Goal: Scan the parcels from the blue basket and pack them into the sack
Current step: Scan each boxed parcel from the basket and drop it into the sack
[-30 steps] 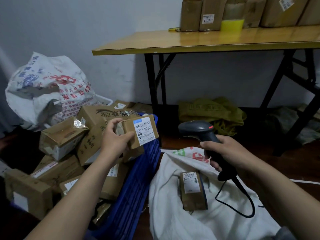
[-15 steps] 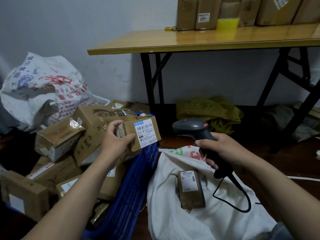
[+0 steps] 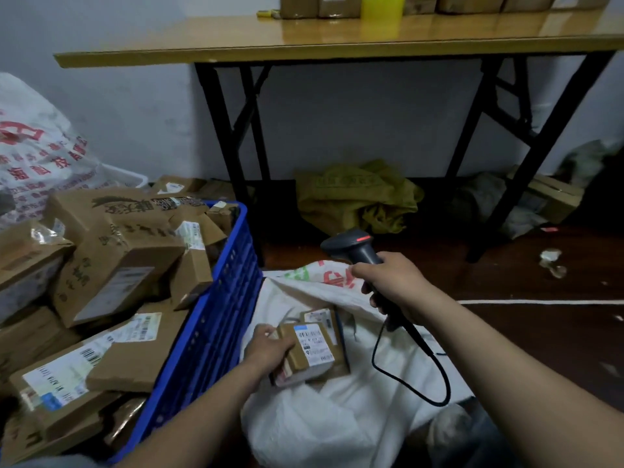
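My left hand (image 3: 268, 347) grips a small brown parcel (image 3: 312, 352) with a white label, low inside the mouth of the white sack (image 3: 364, 400). Another labelled parcel (image 3: 320, 315) lies in the sack just behind it. My right hand (image 3: 393, 282) grips the handle of a dark barcode scanner (image 3: 351, 246) above the sack's far edge, its black cable looping down over the sack. The blue basket (image 3: 223, 312) stands to the left, piled with several brown cardboard parcels (image 3: 114, 275).
A wooden folding table (image 3: 337, 38) with black legs stands ahead, boxes and a yellow tape roll (image 3: 383, 6) on it. A yellow-green bag (image 3: 354, 194) lies under it. A full printed white sack (image 3: 37, 153) sits far left. Dark wooden floor extends right.
My left hand has carried the small parcel from above the basket, down and right, into the sack's mouth. My right hand keeps the scanner, and the view has tilted downward.
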